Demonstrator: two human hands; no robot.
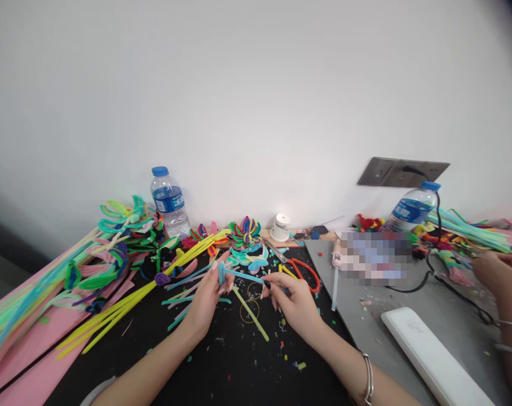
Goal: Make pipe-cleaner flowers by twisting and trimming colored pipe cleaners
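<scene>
My left hand (208,299) pinches a blue pipe cleaner (244,275) at its looped left end. At its other end, the fingers of my right hand (292,299) are closed on the same strip, so it stretches between both hands. Below it a yellow-green pipe cleaner (251,313) slants down to the right from near my left fingertips. Short blue, green and lilac strips (182,301) lie beside and partly behind my left hand. Thin gold rings (250,311) rest on the black mat (222,361) under the strips.
Orange-handled scissors (302,273) lie behind my right hand. A water bottle (168,200) and colourful pipe-cleaner flowers (245,231) stand near the wall. To the right are a glue gun (337,254), a black cable (429,265), a long white case (433,355) and another person's hand (499,273).
</scene>
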